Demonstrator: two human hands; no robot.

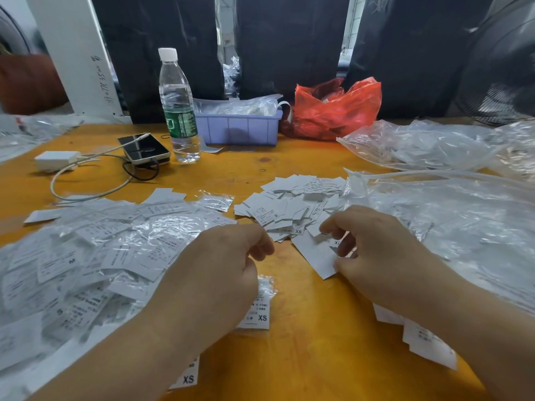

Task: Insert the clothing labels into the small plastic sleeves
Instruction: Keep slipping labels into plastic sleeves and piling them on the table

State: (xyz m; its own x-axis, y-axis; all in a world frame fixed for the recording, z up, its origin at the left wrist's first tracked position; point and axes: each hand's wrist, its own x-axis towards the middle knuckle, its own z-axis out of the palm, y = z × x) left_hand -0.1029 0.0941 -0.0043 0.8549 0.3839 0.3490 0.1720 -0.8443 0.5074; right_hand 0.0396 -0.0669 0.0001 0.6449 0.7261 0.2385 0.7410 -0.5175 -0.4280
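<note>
While the right hand (pixel 385 250) holds a white label (pixel 314 254) marked XL, its grip pinched on the label's edges, the left hand (pixel 220 273) hovers with fingers loosely curled and nothing visible between them. That label lies just in front of the loose label pile (pixel 292 204) on the orange counter (pixel 304 342). Left of the pile spreads a heap of sleeved labels (pixel 86 256); one sleeved XS label (pixel 259 308) lies partly under the left hand. Right of the pile sits a clear bag (pixel 448 227).

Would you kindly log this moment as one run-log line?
right hand: pinches loose label | left hand: curled, contents unclear | sleeved XS label: on table under left hand
</note>
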